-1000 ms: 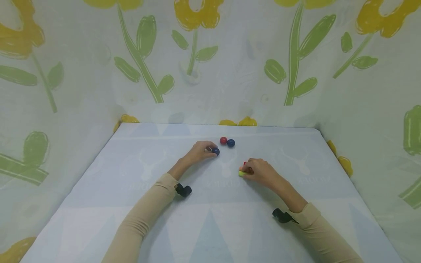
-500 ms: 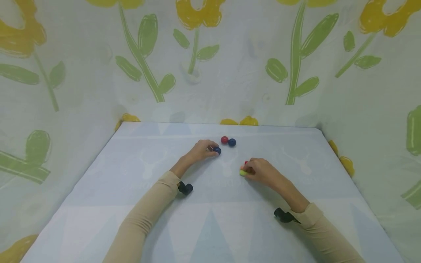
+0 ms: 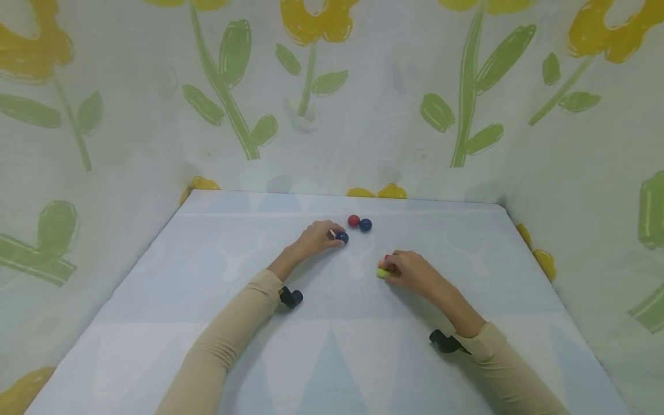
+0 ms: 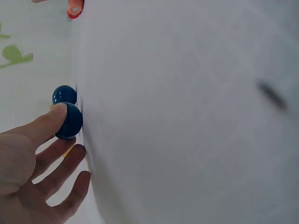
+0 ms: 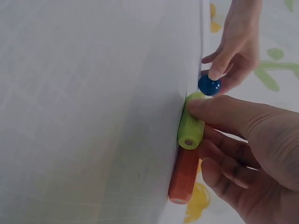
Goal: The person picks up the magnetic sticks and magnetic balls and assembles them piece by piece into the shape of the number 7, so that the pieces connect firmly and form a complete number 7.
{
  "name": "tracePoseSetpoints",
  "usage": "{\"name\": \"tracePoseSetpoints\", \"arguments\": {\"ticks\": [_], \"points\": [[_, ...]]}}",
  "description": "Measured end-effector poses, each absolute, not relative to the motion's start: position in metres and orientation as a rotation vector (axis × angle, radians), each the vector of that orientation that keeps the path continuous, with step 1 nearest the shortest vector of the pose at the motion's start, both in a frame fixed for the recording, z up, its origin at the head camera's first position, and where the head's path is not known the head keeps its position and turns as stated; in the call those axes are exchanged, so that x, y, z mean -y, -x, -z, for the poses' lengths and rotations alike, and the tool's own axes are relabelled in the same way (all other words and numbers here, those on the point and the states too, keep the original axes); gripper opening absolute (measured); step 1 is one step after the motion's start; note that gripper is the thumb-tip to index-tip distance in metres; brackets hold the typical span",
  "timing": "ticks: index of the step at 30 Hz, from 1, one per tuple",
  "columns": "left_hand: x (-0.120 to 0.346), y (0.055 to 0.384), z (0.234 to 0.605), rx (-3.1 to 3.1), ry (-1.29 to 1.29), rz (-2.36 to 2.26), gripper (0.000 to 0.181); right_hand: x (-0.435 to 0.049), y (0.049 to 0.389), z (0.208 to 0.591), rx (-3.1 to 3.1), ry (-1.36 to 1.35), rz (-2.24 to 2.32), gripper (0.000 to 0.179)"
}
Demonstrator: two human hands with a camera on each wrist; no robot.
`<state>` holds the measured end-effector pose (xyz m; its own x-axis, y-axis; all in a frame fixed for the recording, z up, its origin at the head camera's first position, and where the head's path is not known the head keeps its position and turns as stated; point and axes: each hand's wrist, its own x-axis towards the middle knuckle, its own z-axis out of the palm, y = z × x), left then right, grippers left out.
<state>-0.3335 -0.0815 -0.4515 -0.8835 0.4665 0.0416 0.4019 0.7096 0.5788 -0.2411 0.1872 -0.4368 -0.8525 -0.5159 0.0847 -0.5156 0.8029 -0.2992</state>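
Note:
My left hand (image 3: 313, 237) pinches a glossy dark blue ball (image 3: 342, 237) between thumb and fingers, low over the table. In the left wrist view the thumb lies on this blue ball (image 4: 71, 122), with the other fingers spread below. To the right and nearer, my right hand (image 3: 414, 271) holds a small yellow-green cylinder (image 3: 383, 272). The right wrist view shows the thumb on the yellow-green cylinder (image 5: 190, 127), which has a hole in its end. An orange-red cylinder (image 5: 184, 177) lies right beside it, partly hidden by the hand in the head view.
Behind the left hand, a red ball (image 3: 354, 221) and another dark blue ball (image 3: 365, 225) sit side by side on the table. A pale patterned cloth covers the table (image 3: 332, 300). Flower-printed curtains (image 3: 363, 115) stand along its back and sides.

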Motion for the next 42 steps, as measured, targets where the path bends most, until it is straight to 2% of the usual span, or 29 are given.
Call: {"name": "tracePoseSetpoints", "arguments": {"ticks": [20,29,42], "points": [[0.082,0.334,0.446,-2.792,-0.684,-0.864,0.040,-0.188,0.248,0.418,-3.029,0.872,0.523,0.017],[0.082,0.335,0.446,-2.787,-0.683,-0.874,0.042,-0.187,0.257,0.412,-3.027,0.861,0.564,0.025],[0.082,0.336,0.448,-2.789,-0.679,-0.889,0.042,-0.187,0.270,0.414,-3.008,0.870,0.617,0.019]]}}
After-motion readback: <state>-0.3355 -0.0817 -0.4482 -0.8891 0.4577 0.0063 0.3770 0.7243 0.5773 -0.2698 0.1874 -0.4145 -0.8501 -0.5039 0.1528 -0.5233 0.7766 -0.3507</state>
